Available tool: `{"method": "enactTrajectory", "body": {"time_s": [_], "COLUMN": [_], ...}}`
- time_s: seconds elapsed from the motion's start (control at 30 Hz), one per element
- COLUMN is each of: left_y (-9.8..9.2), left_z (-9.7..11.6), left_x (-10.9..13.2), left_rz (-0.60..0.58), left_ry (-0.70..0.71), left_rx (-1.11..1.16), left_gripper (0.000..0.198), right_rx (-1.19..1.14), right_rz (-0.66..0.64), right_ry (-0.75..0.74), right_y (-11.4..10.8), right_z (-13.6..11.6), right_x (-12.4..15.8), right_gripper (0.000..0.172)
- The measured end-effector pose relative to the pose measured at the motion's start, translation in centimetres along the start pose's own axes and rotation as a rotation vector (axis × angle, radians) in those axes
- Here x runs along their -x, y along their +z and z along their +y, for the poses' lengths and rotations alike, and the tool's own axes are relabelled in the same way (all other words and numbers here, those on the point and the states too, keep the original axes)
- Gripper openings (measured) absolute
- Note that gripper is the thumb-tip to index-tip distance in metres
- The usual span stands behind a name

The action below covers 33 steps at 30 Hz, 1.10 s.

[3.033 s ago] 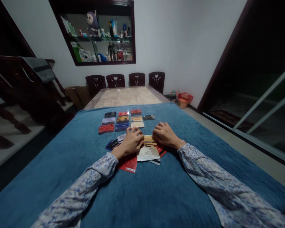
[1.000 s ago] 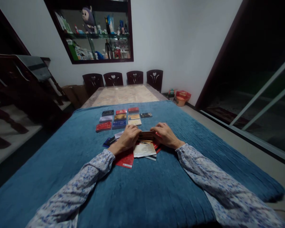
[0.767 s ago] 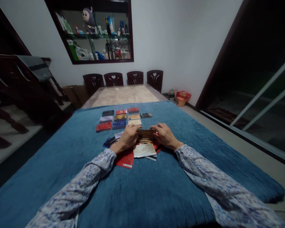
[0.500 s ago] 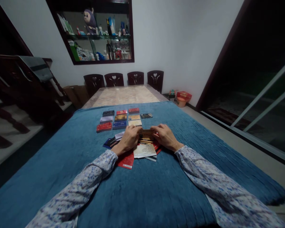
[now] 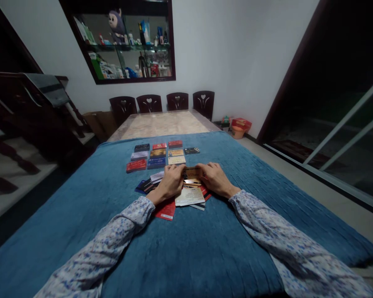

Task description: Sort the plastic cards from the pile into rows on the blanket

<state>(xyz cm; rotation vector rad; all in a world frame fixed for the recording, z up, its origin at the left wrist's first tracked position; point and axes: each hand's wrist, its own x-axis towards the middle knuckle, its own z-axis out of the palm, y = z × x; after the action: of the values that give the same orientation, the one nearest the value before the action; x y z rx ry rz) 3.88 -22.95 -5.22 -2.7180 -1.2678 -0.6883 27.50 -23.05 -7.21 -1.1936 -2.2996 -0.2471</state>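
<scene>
Both hands grip a gold-coloured card (image 5: 192, 173), tilted up between them by its two ends. My left hand (image 5: 171, 181) is closed on its left end, and my right hand (image 5: 216, 179) on its right end. Beneath them lies a loose spread of cards: a cream card (image 5: 189, 197) in front, a red card (image 5: 165, 210) by my left wrist, and dark and pale cards (image 5: 147, 185) to the left. Another red card (image 5: 205, 193) shows under my right hand. Whether the hands hold one card or several is unclear.
Beyond my hands stand rows of sorted card stacks, among them a red stack (image 5: 136, 166), a blue stack (image 5: 156, 162) and a black card (image 5: 192, 151). A blue blanket (image 5: 186, 252) covers the near table. Dark chairs (image 5: 203, 103) line the far end.
The gold card between my hands has tipped more upright, so more of its face shows. My hands have barely moved.
</scene>
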Motion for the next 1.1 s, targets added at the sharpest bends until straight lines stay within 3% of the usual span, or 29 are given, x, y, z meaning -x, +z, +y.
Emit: {"method": "enactTrajectory", "body": {"time_s": [0.47, 0.83, 1.1], "left_y": [0.0, 0.7, 0.3], "left_z": [-0.3, -0.8, -0.8], "left_x": [-0.1, 0.0, 0.1], "left_rz": [0.030, 0.090, 0.106], "left_ry": [-0.003, 0.009, 0.003], "left_rx": [0.020, 0.032, 0.035], "left_gripper": [0.056, 0.057, 0.056], "right_rx": [0.068, 0.003, -0.056], "right_rz": [0.051, 0.085, 0.108], "right_ry": [-0.017, -0.017, -0.038], "right_y": [0.0, 0.1, 0.4], "right_z": [0.3, 0.8, 1.5], "right_x": [-0.1, 0.0, 0.1], "right_gripper": [0.051, 0.056, 0.060]}}
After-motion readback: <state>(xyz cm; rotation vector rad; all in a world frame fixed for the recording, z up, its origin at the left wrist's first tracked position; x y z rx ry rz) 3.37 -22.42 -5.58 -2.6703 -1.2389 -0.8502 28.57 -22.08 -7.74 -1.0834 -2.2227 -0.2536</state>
